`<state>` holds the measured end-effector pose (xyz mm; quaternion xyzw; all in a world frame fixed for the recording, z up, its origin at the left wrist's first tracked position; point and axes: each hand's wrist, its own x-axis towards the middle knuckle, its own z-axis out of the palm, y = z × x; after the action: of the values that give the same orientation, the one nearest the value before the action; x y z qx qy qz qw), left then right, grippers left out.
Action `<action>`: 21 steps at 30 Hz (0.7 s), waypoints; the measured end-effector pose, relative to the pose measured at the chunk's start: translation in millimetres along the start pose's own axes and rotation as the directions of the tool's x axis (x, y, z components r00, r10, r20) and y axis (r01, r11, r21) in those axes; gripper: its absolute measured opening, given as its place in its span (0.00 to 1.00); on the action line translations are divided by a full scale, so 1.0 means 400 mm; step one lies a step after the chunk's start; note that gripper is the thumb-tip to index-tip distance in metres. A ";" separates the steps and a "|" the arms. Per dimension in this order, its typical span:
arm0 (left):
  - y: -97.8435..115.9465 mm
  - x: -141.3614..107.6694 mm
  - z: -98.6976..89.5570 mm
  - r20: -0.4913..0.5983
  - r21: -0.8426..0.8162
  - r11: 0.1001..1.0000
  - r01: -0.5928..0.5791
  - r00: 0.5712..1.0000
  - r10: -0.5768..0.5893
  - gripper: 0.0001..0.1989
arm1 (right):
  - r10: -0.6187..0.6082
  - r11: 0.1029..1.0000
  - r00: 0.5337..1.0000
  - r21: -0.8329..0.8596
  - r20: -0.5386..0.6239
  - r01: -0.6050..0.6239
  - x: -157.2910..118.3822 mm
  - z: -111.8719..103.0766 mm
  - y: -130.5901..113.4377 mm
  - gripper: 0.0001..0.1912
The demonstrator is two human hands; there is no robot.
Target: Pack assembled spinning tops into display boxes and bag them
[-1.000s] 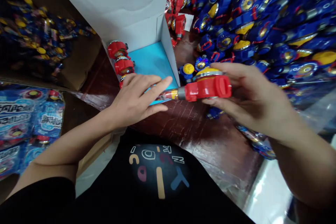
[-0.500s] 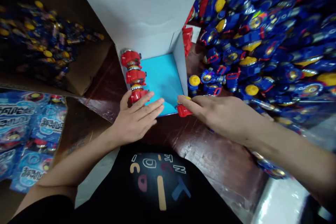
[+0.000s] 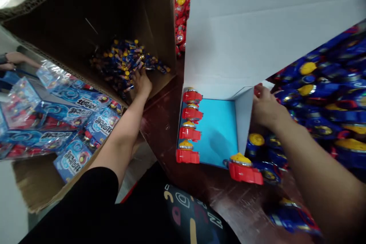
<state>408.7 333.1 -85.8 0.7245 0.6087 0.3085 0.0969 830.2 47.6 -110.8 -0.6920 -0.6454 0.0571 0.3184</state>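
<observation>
Table: dark reddish-brown table, glossy and scuffed, crowded on nearly every side.
Room: pale floor at the upper left corner; another person's hand shows at the far left edge.
Cardboard box: big brown cardboard box lies tilted open at the left, with a heap of small blue and yellow parts at its bottom.
Left hand: left hand reaches into the cardboard box, its fingers in the heap of small parts; whether its grip is closed on any I cannot tell.
White box: white box stands open at centre, blue floor inside, tall lid raised behind it.
Red toys in box: four red toys with yellow tops stand in a column along the white box's left wall.
Loose red toy: one more red toy lies at the box's near right corner, partly over the edge.
Right hand: right hand is just beyond the white box's right wall, a red piece showing at the fingertips; the grip looks curled, but what it holds I cannot tell.
Blue pile: blue toys are heaped thickly right of the white box, crowding the right hand.
Packs: blue printed packs lie stacked at the left, below the cardboard box.
Far pile: more red toys sit behind, between the two boxes.
</observation>
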 end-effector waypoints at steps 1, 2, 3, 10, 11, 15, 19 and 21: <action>-0.002 0.026 0.013 -0.021 -0.011 1.000 0.017 1.000 -0.017 0.19 | 0.043 0.999 0.999 -0.023 -0.006 -0.043 -0.009 0.016 -0.012 0.19; -0.004 0.043 0.020 -0.036 -0.026 1.000 0.017 0.999 -0.018 0.17 | 0.093 0.994 0.996 -0.050 -0.004 -0.093 -0.023 0.021 -0.024 0.18; -0.006 0.053 0.022 -0.044 -0.045 0.999 0.003 0.999 -0.005 0.17 | 0.140 0.988 0.990 -0.071 0.004 -0.140 -0.041 0.017 -0.034 0.19; -0.060 0.055 0.001 -0.050 -0.237 0.952 -0.196 0.981 0.189 0.24 | 0.410 0.884 0.912 0.250 -0.004 -0.396 -0.193 -0.123 -0.082 0.36; -0.061 0.048 -0.003 -0.053 -0.245 0.946 -0.213 0.977 0.207 0.24 | 0.453 0.811 0.892 0.412 0.007 -0.415 -0.211 -0.139 -0.102 0.38; -0.009 -0.002 -0.052 -0.052 -0.294 0.918 -0.267 0.963 0.263 0.27 | 0.488 0.675 0.873 0.634 0.000 -0.377 -0.259 -0.197 -0.231 0.33; 0.094 -0.126 -0.157 0.023 -0.415 0.855 -0.311 0.936 0.351 0.30 | 0.172 0.958 0.963 0.264 -0.208 -0.114 -0.276 -0.269 -0.388 0.21; 0.154 -0.228 -0.220 0.168 -0.525 0.809 -0.264 0.900 0.403 0.26 | -0.072 0.989 0.976 0.115 -0.206 0.097 -0.270 -0.286 -0.458 0.24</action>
<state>403.6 211.8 -14.5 0.8075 0.3533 0.3622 0.3033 712.1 -101.4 38.0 -0.6447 -0.6341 0.0135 0.4267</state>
